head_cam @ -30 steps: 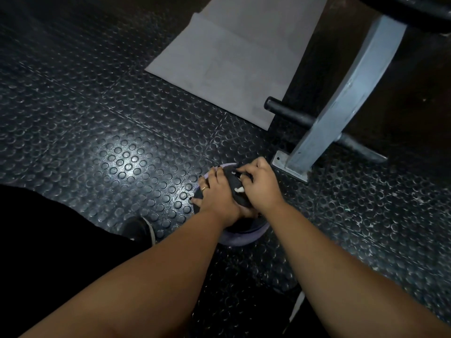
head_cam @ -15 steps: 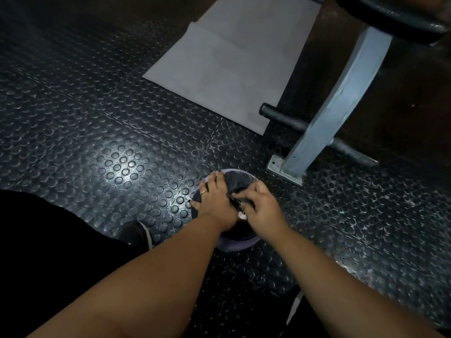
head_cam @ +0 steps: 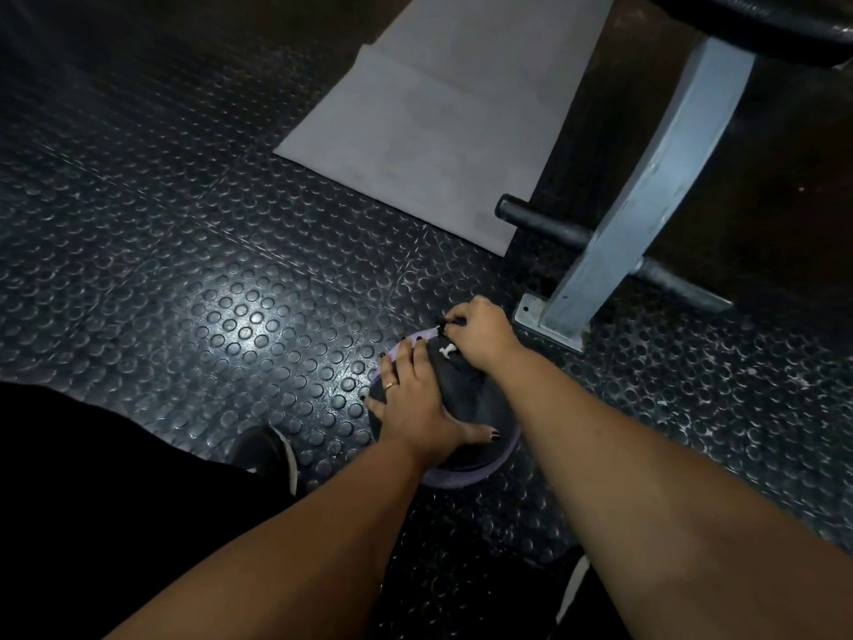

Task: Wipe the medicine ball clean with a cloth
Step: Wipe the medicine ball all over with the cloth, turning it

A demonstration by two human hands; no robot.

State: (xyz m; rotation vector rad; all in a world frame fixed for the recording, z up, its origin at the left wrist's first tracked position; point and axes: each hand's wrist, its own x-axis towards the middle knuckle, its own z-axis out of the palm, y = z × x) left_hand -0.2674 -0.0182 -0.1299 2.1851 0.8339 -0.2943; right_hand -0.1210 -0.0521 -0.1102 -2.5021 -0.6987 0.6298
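Observation:
A purple medicine ball (head_cam: 466, 475) sits on the studded rubber floor, mostly covered by a dark cloth (head_cam: 466, 399). My left hand (head_cam: 415, 404) lies flat on the cloth with fingers spread, pressing it against the ball's left side. My right hand (head_cam: 480, 334) is at the ball's far edge, fingers curled and gripping the cloth there. Only the near rim and a sliver of the far rim of the ball show.
A grey steel machine leg with a bolted foot plate (head_cam: 549, 325) stands just right of the ball, with a black bar (head_cam: 544, 226) behind it. A grey mat (head_cam: 438, 131) lies further back. My shoe (head_cam: 267, 455) is left of the ball.
My right hand has moved with the cloth from the ball's top toward its far edge. My left hand has slid to the near left side and spread flatter.

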